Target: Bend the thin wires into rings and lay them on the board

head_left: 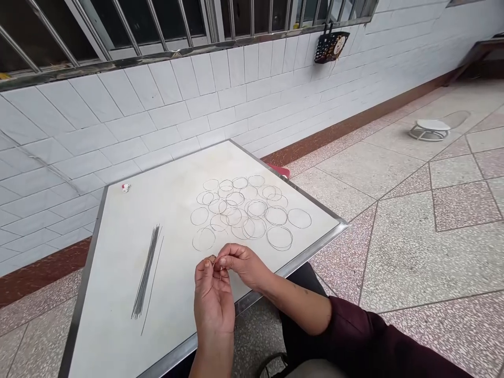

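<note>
Close to the table's near edge, my left hand (212,299) is palm up with thumb and fingers pinched. My right hand (242,263) meets it from the right, its thumb and forefinger pinched at the same spot. A thin wire (213,262) shows faintly between the fingertips; most of it is hidden or too fine to follow. Just beyond my hands, several thin wire rings (300,218) lie flat and overlap in a loose group. Left of my hands lies a bundle of straight dark wires (146,273), with one single wire (153,286) beside it.
The white table (118,252) has a metal rim and stands by a white tiled wall (165,121). A small red and white object (125,188) sits at its far left corner. A black basket (331,46) hangs below the barred window. A low white stool (430,129) stands on the floor.
</note>
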Motion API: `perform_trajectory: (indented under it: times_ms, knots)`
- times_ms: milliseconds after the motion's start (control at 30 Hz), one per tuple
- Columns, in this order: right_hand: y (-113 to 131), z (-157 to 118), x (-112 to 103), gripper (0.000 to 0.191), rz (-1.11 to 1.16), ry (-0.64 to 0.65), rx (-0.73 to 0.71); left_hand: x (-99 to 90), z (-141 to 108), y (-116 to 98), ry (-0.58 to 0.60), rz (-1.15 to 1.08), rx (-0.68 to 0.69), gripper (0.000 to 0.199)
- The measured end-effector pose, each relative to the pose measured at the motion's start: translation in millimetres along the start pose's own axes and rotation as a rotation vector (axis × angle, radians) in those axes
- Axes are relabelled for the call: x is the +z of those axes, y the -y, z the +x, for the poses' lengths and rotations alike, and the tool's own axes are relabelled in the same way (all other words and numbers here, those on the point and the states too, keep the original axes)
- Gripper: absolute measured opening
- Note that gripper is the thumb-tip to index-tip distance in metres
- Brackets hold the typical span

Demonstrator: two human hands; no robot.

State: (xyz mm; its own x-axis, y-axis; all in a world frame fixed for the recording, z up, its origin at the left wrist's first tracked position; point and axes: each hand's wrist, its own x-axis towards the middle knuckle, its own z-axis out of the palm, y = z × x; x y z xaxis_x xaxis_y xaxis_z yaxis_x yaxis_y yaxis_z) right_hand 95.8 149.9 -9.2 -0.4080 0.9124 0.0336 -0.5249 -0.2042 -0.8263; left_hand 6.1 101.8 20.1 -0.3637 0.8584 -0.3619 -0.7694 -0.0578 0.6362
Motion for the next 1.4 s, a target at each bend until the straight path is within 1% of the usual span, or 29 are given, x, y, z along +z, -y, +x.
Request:
perform_trajectory:
  times_ms: [100, 233, 367, 500, 633, 833, 1000, 1133, 1200, 1300, 1400]
  knots:
    - [-14, 1, 2, 0.026, 0.049, -0.058, 0.021, -5.3, 5, 3, -0.014, 0.017, 0.029, 0.009]
    - [-26, 4, -2, 0.029, 0.037, -0.108, 0.008, -11.4, 17, 7, -0.014, 0.029, 0.051, 0.011]
    - [-28, 4, -6, 0.032, 0.019, -0.125, 0.006, -14.3, 23, 10, -0.004, 0.028, 0.074, 0.014]
    - [-26, 2, -8, 0.033, -0.004, -0.108, 0.027, -18.0, 25, 9, 0.012, 0.034, 0.078, 0.015]
    - [-27, 0, -12, 0.036, -0.019, -0.096, 0.069, -26.3, 29, 4, 0.029, 0.070, 0.066, 0.014]
    - [-29, 6, -23, 0.044, -0.029, -0.127, 0.175, -38.9, 42, -3, 0.065, 0.141, 0.053, 0.015]
    - [-25, 9, -31, 0.039, -0.068, -0.120, 0.208, -46.8, 46, -8, 0.100, 0.181, 0.037, 0.017]
    - [-26, 8, -32, 0.030, -0.110, -0.087, 0.196, -51.6, 43, -4, 0.086, 0.176, 0.041, 0.015]
    - [-28, 7, -33, 0.031, -0.177, -0.078, 0.166, -53.2, 43, -1, 0.065, 0.165, 0.050, 0.013]
    - [-32, 6, -35, 0.030, -0.369, -0.075, 0.088, -54.6, 43, 2, 0.032, 0.151, 0.059, 0.012]
    - [-34, 2, -37, 0.030, -0.551, -0.081, 0.045, -55.0, 43, 3, 0.006, 0.144, 0.055, 0.012]
